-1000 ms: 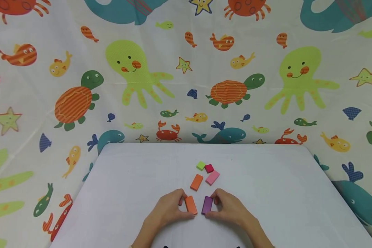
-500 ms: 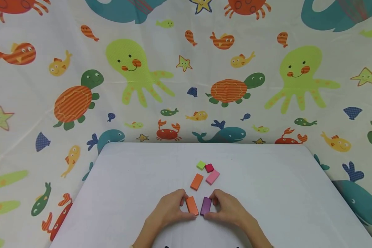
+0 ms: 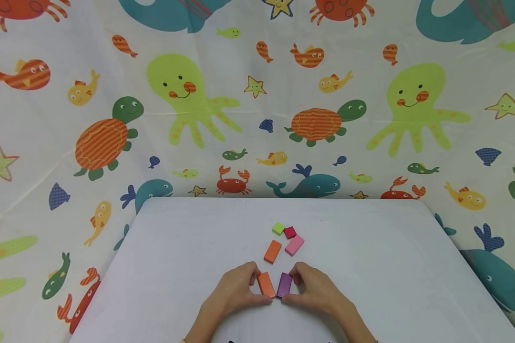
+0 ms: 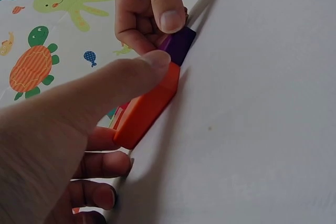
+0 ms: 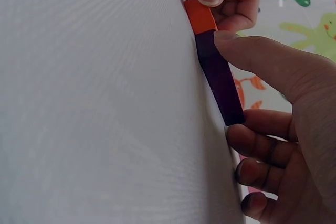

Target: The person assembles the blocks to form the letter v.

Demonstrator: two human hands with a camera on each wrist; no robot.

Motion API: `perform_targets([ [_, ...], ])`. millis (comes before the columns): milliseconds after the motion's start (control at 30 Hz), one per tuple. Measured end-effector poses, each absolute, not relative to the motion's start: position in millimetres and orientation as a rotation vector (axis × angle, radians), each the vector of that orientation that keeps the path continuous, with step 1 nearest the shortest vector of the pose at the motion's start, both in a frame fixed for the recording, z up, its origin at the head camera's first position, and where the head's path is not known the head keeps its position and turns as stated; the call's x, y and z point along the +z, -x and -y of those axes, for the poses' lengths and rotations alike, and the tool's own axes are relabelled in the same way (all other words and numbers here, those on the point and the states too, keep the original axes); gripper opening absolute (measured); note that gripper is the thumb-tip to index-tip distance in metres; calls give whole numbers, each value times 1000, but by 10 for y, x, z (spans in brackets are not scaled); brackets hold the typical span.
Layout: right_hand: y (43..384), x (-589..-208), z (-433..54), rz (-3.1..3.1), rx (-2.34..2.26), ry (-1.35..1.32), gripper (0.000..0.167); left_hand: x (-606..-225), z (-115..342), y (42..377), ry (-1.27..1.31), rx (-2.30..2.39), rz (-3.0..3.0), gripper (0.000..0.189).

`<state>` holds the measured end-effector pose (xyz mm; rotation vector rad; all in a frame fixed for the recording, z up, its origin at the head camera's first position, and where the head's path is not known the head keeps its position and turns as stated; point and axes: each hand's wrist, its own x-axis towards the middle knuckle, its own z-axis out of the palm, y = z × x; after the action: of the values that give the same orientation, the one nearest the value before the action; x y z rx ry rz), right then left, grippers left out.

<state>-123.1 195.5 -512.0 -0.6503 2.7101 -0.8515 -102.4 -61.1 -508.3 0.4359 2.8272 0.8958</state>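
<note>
My left hand [image 3: 240, 286] pinches an orange block [image 3: 266, 285] by its two ends, thumb at the near end and index finger at the far end. A purple block [image 3: 284, 286] is held the same way by my right hand [image 3: 315, 287]. Both blocks lie on the white table, slanting toward each other so that their near ends meet and their far ends stand apart. In the left wrist view the orange block [image 4: 147, 109] butts up to the purple block [image 4: 179, 44]. The right wrist view shows the same join, the purple block [image 5: 219, 77] against the orange block [image 5: 200, 16].
Beyond the hands lie a second orange block [image 3: 272, 251] and a pink block [image 3: 294, 245], slanted apart. Farther back, a green cube [image 3: 278, 229] and a red cube [image 3: 290, 232] sit close together. A sea-animal cloth [image 3: 223, 95] hangs behind the white table [image 3: 189, 238].
The orange block in my left hand has shifted slightly right and the purple block slightly left, closing the gap between their near ends. The other blocks have stayed put.
</note>
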Motion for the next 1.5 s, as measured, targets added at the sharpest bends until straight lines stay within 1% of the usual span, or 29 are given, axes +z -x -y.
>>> perform_targets([
  [933, 1240, -5150, -1972, -2700, -883, 672, 51, -5132, 611, 1028, -461, 903, -2835, 59],
  [1333, 1237, -5093, -1946, -2666, -867, 647, 55, -5061, 615, 1030, -388, 909, -2750, 64],
  [1500, 1234, -5078, -1938, -2647, -873, 623, 58, -5052, 623, 1032, -342, 930, -2717, 68],
])
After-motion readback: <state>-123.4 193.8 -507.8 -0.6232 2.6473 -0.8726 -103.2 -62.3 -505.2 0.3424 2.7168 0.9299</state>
